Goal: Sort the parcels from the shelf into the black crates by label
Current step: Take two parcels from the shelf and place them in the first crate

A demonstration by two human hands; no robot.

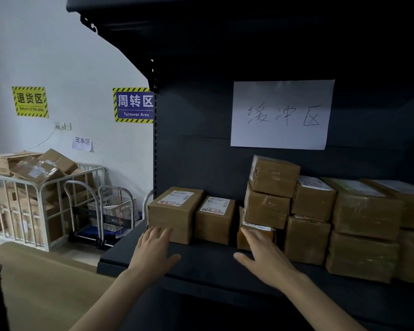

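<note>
The fingers (157, 234) of the left hand (153, 252) are lying straight and released, touching the front of the leftmost parcel (175, 218). The right hand (267, 260) is reaching with released fingers (250, 235) onto a small parcel (265, 232) low in the stack. Both parcels are sitting on the dark shelf (201, 262).

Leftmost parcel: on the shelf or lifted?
On the shelf. The leftmost parcel sits flat on the shelf, label up; the left hand reaches its front with straight fingers, not gripping.
</note>
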